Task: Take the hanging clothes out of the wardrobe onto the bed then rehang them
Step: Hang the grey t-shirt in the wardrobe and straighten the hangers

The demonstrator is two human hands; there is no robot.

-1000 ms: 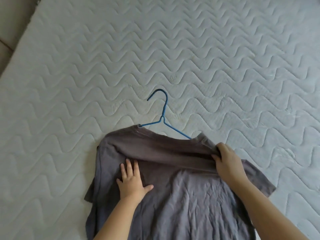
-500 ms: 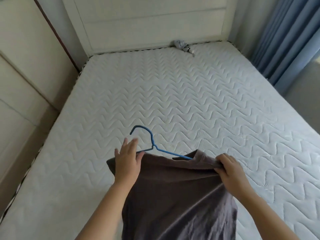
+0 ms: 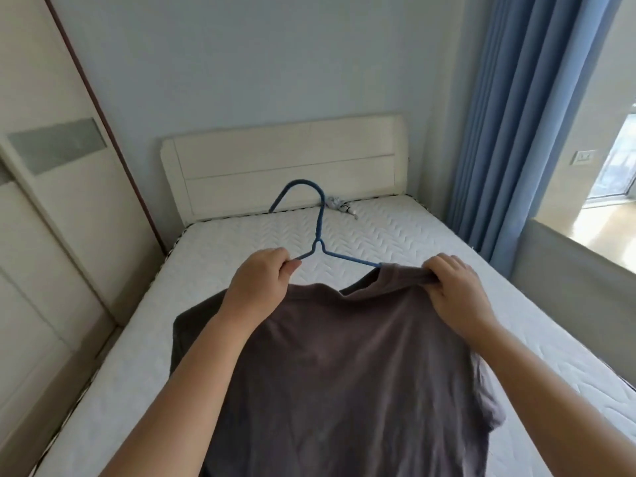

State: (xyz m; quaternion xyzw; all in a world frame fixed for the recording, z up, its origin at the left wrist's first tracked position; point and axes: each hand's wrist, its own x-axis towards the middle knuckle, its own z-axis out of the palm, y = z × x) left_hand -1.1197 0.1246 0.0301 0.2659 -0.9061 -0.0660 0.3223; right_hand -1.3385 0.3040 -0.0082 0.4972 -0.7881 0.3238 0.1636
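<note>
I see a bright, daylit bedroom. Light pours in from the window (image 3: 616, 160) at the far right, which is blown out to white glare. Shadows are soft and faint. The wide lens bends the blue curtain (image 3: 509, 132) and wardrobe door (image 3: 51, 235) at the edges; detail is slightly soft throughout.

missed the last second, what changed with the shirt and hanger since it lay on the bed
The grey T-shirt and blue hanger were lifted off the mattress and now hang in the air. The left hand, which lay flat on the shirt, has taken hold of the hanger's left arm. The right hand kept its pinch on the shirt's right shoulder throughout. The small grey bundle by the headboard stayed put.
</note>
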